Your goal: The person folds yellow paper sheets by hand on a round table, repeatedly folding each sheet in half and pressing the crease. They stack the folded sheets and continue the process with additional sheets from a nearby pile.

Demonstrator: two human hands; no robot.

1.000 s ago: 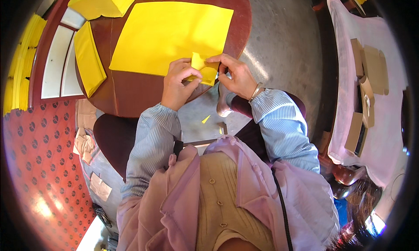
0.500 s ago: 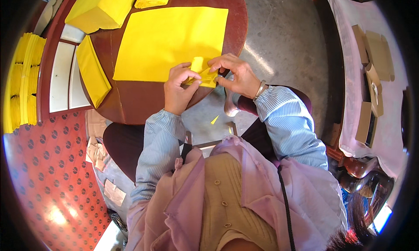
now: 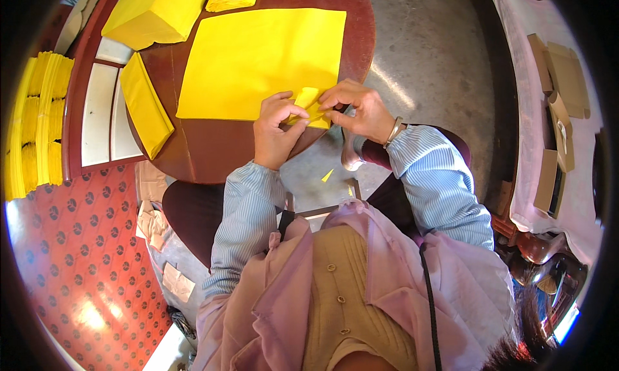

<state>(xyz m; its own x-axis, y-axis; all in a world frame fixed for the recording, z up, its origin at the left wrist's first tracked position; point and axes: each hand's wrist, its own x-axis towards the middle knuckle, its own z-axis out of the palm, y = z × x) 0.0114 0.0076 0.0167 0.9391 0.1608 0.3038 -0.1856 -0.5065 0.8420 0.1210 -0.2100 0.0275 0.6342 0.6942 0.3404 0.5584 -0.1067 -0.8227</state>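
Okay, yellow flap [image 3: 307,97] now leans right, more curled than a second ago, when it stood straighter. So folding at that corner looks underway, not pressed flat, my read. Flap's at the near-right corner of the large yellow sheet [image 3: 264,61], on the round brown table [image 3: 358,35]. Left hand [image 3: 274,129]: thumb and index together, pinching yellow material. Right hand [image 3: 366,111]: thumb and index slightly apart; can't tell if gripping. Hands face each other, fingers bent.

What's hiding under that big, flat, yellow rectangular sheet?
A rounded, reddish-brown table is under the big, flat, yellow sheet and shows beside it. The covered tabletop, and anything else hidden there, can't be seen.
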